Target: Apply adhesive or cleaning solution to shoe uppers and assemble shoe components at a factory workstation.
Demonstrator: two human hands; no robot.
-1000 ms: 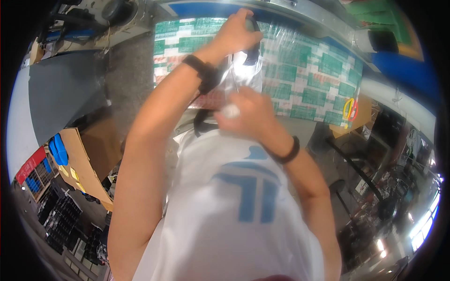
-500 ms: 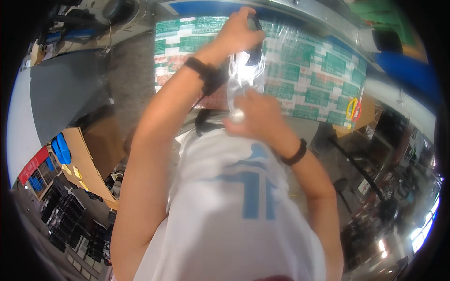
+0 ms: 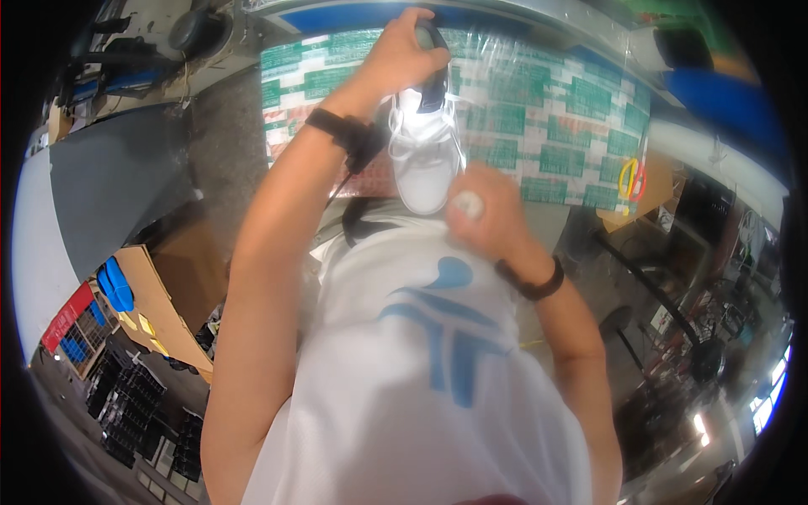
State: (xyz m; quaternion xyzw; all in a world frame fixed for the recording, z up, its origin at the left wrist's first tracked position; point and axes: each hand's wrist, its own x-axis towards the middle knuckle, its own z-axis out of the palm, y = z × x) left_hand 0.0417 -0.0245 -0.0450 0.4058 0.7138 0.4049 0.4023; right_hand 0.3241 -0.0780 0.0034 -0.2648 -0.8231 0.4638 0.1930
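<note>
A white sneaker (image 3: pixel 425 160) with white laces and a dark lining lies on the work surface, its toe toward me. My left hand (image 3: pixel 408 52) grips it at the heel, fingers over the collar. Beside the toe, on the right, is my right hand (image 3: pixel 488 210), closed around a small off-white lump (image 3: pixel 468 204). Only one end of the lump shows, so its kind is unclear. The right hand is slightly blurred and looks close to the shoe's side; whether it touches cannot be told.
Green-and-white printed sheeting (image 3: pixel 539 109) under clear film covers the work surface. Scissors with yellow and red handles (image 3: pixel 631 178) lie at its right edge. A cardboard box (image 3: pixel 139 295) holding blue items stands at left. A grey panel (image 3: pixel 118 168) is beyond it.
My right hand has moved off the shoe's toe to its right side, uncovering the toe. The left hand and shoe sit slightly further left in view.
</note>
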